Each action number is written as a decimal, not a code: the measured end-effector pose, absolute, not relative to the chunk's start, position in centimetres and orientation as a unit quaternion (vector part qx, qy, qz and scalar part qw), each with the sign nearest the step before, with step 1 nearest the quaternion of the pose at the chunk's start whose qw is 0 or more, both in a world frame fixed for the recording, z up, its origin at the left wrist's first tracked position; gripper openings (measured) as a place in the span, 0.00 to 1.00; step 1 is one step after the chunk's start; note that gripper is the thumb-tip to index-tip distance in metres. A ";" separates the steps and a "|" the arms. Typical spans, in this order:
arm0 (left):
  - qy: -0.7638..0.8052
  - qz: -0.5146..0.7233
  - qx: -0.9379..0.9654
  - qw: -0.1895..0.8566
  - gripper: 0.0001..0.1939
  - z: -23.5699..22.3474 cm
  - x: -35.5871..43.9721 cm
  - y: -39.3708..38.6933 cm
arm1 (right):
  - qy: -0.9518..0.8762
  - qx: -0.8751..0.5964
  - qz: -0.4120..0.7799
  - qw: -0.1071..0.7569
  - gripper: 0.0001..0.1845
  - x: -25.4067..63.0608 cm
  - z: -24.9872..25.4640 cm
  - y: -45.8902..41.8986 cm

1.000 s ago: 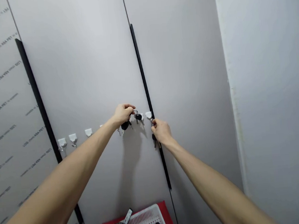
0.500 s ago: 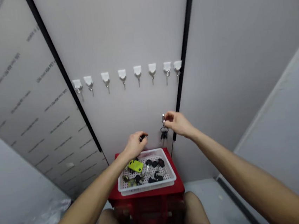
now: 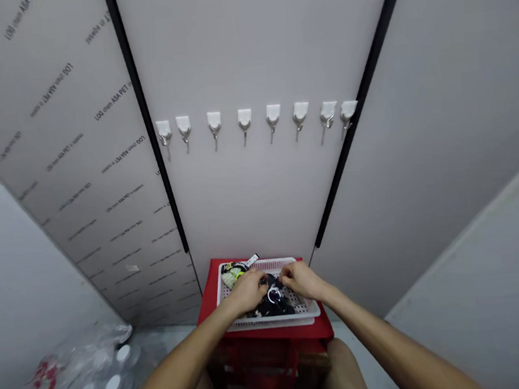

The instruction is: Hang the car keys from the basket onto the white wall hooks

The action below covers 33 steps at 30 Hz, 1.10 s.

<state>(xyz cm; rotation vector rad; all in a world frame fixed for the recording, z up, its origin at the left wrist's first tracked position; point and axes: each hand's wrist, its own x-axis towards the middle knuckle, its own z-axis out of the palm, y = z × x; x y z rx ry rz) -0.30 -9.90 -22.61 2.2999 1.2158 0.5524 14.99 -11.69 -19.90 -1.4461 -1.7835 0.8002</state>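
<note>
Both of my hands are over a white plastic basket [image 3: 310, 314] that holds dark keys and key rings [image 3: 275, 297]. My left hand [image 3: 249, 290] curls its fingers at the heap of black keys; what lies in its grip is hidden. Across from it, my right hand [image 3: 300, 278] has thumb and fingers drawn together at the basket's right side, by the same heap. I cannot make out what it pinches. Behind my left hand lie a yellow-green item [image 3: 232, 275] and a white tag [image 3: 252, 260], partly covered.
The basket stands on a red-covered stool [image 3: 209, 306] between my knees. On the grey wall panel above, several white adhesive hooks [image 3: 245, 119] hang in a row between black strips [image 3: 141, 108]. Plastic-wrapped bottles [image 3: 113, 384] stand at lower left.
My right hand has come down from the wall to the basket; the keys that hung from it are no longer seen there. My left hand has lowered into the basket. The view has shifted.
</note>
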 end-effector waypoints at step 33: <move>0.293 0.284 0.626 0.664 0.30 -11.0 1.7 -7.0 | -0.570 -0.431 0.538 0.447 0.29 13.2 -11.1 -9.3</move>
